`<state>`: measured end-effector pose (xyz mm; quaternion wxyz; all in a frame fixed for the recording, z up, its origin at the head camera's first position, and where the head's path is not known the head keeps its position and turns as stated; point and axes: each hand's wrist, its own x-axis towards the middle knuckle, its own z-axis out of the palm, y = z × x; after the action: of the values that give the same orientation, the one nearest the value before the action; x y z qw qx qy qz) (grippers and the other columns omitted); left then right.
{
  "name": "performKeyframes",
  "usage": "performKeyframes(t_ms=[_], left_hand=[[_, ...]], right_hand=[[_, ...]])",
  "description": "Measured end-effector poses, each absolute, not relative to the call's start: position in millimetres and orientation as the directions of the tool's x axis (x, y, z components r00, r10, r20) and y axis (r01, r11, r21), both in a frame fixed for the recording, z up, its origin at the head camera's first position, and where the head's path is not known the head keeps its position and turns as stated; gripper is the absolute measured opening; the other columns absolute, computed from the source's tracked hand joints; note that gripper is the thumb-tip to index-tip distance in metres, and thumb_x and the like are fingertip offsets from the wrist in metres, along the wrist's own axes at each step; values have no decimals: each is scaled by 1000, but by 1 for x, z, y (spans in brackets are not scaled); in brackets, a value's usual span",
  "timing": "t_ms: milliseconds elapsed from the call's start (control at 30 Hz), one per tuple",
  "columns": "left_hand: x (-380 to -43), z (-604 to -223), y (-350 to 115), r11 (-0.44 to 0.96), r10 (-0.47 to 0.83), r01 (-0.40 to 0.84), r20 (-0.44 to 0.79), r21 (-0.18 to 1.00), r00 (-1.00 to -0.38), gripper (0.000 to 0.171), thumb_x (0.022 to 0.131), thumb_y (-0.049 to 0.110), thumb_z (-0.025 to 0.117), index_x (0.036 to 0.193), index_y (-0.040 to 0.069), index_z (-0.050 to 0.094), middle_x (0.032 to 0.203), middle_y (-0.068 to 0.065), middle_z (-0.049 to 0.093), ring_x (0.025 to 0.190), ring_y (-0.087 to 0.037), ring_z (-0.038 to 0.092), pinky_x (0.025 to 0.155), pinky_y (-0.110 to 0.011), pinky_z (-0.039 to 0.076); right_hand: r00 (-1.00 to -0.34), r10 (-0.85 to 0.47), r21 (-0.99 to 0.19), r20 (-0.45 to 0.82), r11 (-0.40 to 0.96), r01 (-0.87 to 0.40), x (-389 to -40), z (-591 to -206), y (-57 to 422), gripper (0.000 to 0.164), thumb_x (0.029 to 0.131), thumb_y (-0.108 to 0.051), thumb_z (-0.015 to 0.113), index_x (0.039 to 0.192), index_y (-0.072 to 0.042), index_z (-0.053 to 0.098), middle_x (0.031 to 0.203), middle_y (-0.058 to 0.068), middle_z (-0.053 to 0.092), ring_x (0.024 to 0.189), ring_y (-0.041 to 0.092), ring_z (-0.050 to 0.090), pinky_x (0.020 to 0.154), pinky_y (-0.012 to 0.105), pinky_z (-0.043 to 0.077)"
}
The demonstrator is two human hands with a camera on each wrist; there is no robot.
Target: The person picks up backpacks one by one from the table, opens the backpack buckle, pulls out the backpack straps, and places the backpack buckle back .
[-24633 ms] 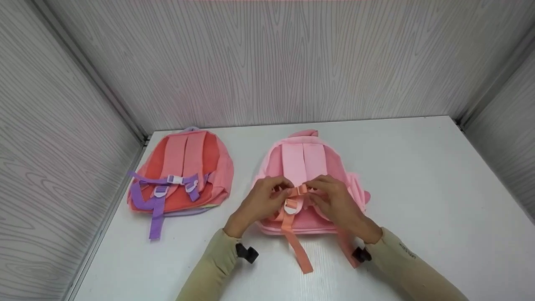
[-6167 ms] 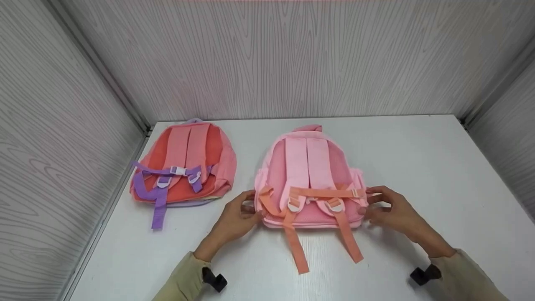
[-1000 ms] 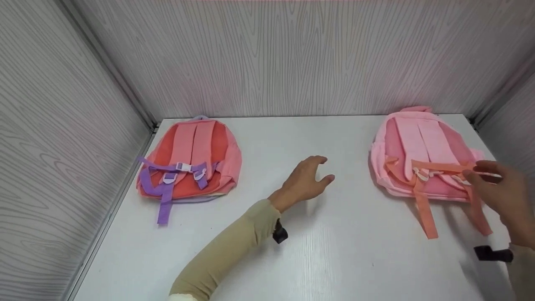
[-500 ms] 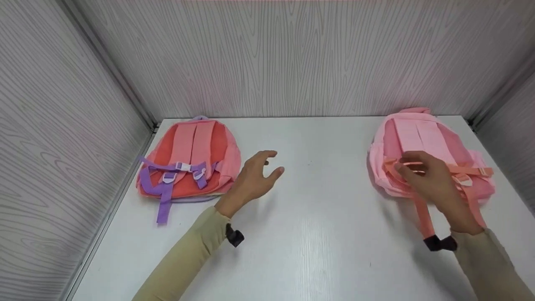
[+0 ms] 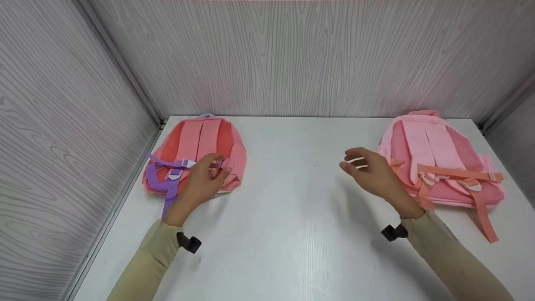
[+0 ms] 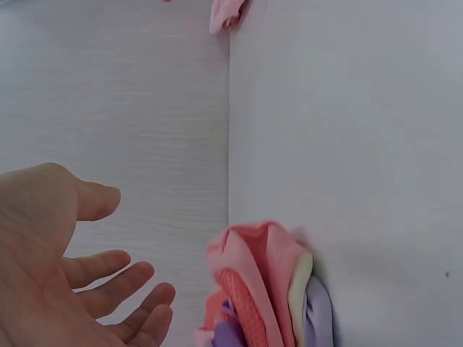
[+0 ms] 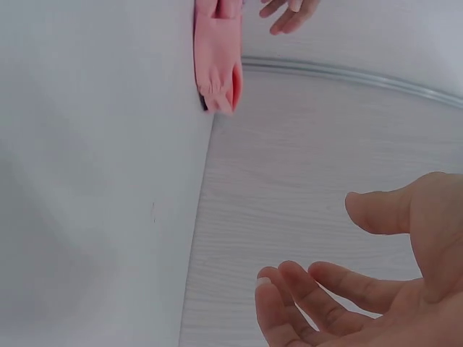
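A coral backpack (image 5: 238, 154) lies straps-up at the left, with purple webbing (image 5: 154, 179) and a white buckle (image 5: 188, 163) across it. My left hand (image 5: 199, 182) hovers over its lower right part, hiding some of the webbing. In the left wrist view that hand's loosely bent fingers hold nothing and stand apart from the backpack's side (image 6: 249, 264). A pink backpack (image 5: 443, 146) with orange webbing (image 5: 455, 172) lies at the right. Left of it, my right hand (image 5: 374, 173) is raised over the table, fingers loosely bent around nothing.
Both backpacks lie on a white table (image 5: 288, 234). A grey wood-grain panel (image 5: 292, 58) rises behind the table, and another panel (image 5: 50, 138) stands along the left. Bare tabletop stretches between the two backpacks.
Earlier, the pink backpack lay mid-table, its orange webbing between both hands; it now lies at the right. Since a second ago, both hands have swung left, the left one over the coral backpack.
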<state>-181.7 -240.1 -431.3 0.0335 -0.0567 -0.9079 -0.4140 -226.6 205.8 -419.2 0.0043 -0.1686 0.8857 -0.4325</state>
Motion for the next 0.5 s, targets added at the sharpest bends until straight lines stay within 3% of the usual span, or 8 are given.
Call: performKeyframes(t_ms=[133, 500], left_hand=[[-173, -429, -271, 688, 16, 54, 58, 724, -998, 55, 107, 30, 66, 155, 9, 50, 154, -18, 54, 139, -39, 53, 115, -59, 47], [-159, -421, -350, 697, -96, 6, 102, 717, -990, 59, 110, 36, 58, 155, -1, 47, 152, -28, 54, 139, -48, 53, 116, -64, 41]], right_hand=[[-933, -329, -782, 145, 540, -312, -235, -423, 182, 42, 104, -27, 72, 136, -1, 66, 130, 21, 71, 115, 38, 72, 98, 55, 59], [-911, -399, -819, 105, 485, -307, -248, -422, 118, 50, 103, -35, 72, 142, -4, 63, 136, 18, 68, 119, 36, 71, 99, 49, 59]])
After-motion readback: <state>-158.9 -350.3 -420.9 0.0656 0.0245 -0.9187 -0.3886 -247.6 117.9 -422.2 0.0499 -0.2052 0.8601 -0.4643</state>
